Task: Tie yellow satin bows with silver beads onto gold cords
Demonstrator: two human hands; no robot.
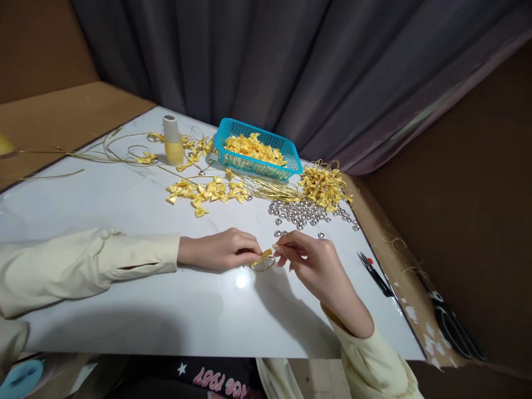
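Curtain: dark grey pleated fabric curtain (257,61), behind bench.
Bench: glossy white rectangular bench (145,202), carries everything below.
Basket: blue perforated plastic basket (219,138) at bench's back edge, piled with small yellow satin bows (253,148).
Bunch: heap of yellow satin bows with gold cord loops (325,185), right of basket.
Left hand: left hand (228,248) low over bench, thumb and fingers clamped on left side of the held bow.
Right hand: right hand (313,256), thumb and index nearly together just right of the held bow; can't tell if they grip anything.
Cylinder: upright yellow-and-grey cylinder (173,149), left of basket.
Snips: black-handled metal snips (376,275), right of right hand.
Held bow: yellow satin bow with thin gold cord loop (266,254), at left fingertips, between both hands; loop hangs toward the bench's near side.
Beads: scattered small shiny silver pieces (300,212), beyond right hand, in front of bunch.
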